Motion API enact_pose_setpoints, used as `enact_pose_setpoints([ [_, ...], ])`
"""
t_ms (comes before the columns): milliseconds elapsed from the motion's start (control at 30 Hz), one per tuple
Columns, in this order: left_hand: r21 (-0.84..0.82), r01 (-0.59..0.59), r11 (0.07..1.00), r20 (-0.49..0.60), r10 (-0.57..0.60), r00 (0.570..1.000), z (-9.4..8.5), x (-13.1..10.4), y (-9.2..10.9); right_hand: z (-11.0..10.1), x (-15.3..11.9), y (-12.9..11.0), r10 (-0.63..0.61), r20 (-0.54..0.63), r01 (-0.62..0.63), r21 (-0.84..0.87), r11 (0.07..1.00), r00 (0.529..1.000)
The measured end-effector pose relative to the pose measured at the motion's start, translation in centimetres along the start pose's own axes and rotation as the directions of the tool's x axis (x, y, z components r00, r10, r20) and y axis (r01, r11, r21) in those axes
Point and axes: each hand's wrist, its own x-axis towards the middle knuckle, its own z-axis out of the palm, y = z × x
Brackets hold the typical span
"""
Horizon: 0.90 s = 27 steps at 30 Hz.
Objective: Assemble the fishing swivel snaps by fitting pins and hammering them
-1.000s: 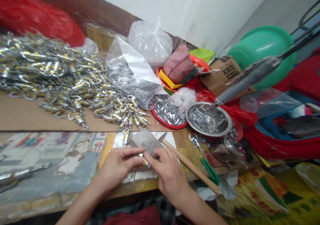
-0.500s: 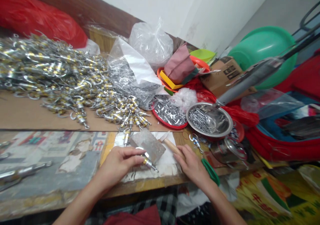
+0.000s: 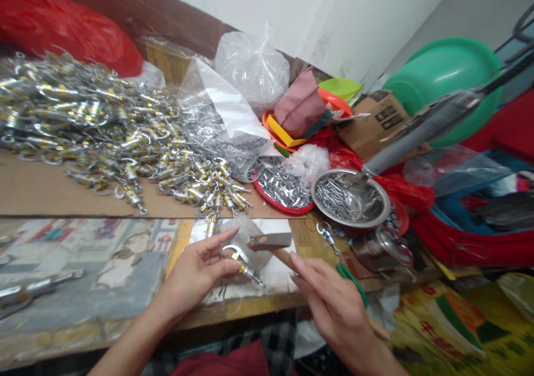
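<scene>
A small silver hooked fitting (image 3: 242, 262) with a brass-coloured band lies tilted by the near edge of a grey metal block (image 3: 240, 228). My left hand (image 3: 200, 265) holds it with the thumb against its side, while the index finger is raised away from it. My right hand (image 3: 334, 292) is wrapped round the wooden handle of a hammer (image 3: 271, 241). The hammer's head is up above the block, right of the fitting, and hides part of the block. White paper (image 3: 279, 270) lies under the block.
A large heap of similar fittings (image 3: 95, 114) covers cardboard on the left. Behind the block stand a red dish (image 3: 287, 206) of metal pieces and a steel bowl (image 3: 386, 212) of pins. Green-handled scissors (image 3: 352, 287) lie at the right, near one more fitting (image 3: 327, 237).
My right hand has raised the hammer and turned it, so its head now shows above the block. My left index finger has lifted off the fitting, which has barely moved.
</scene>
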Motion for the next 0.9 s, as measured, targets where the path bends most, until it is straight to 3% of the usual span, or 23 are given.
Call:
enact_pose_setpoints([
  [67,-0.039,0.004,0.999,-0.01,-0.005,1.0,0.1,-0.1,0.1,0.0,0.2,0.0,-0.033,-0.016,0.032,-0.038,0.999,0.999],
  [200,-0.053,0.001,0.999,-0.027,-0.002,1.0,0.0,-0.1,0.1,0.3,0.4,-0.1,0.015,0.172,0.003,-0.105,0.994,0.985],
  [300,-0.062,-0.003,0.998,-0.013,0.002,1.0,0.0,-0.1,-0.1,0.4,0.5,-0.4,0.014,0.103,-0.004,-0.094,0.996,0.995],
  [400,-0.08,-0.011,0.997,0.008,0.012,1.0,0.1,-0.1,-0.2,0.7,1.0,-0.3,0.041,0.162,-0.029,-0.074,0.997,0.986],
  [500,-0.078,-0.018,0.997,-0.006,0.018,1.0,0.2,-0.1,-0.2,1.3,1.7,1.7,0.188,0.104,-0.192,0.026,0.981,0.977],
  [567,-0.053,-0.027,0.998,-0.01,0.027,1.0,0.1,-0.2,-0.1,2.0,2.1,3.9,0.322,0.041,-0.324,0.078,0.943,0.946],
  [633,-0.019,-0.05,0.999,0.009,0.05,0.999,0.1,-0.3,-0.1,2.7,2.3,6.1,0.403,0.071,-0.407,0.061,0.911,0.913],
  [733,0.113,-0.102,0.988,-0.004,0.103,0.995,0.0,-0.5,-0.1,3.6,3.1,8.4,0.419,0.118,-0.422,-0.002,0.907,0.9],
  [800,0.245,-0.174,0.954,-0.062,0.195,0.979,0.0,-0.5,-0.2,3.8,4.5,9.3,0.432,0.045,-0.43,-0.048,0.902,0.901],
  [900,0.372,-0.32,0.872,-0.101,0.38,0.919,-0.1,-0.3,-0.3,3.9,7.7,10.9,0.473,-0.089,-0.481,-0.134,0.866,0.877],
])
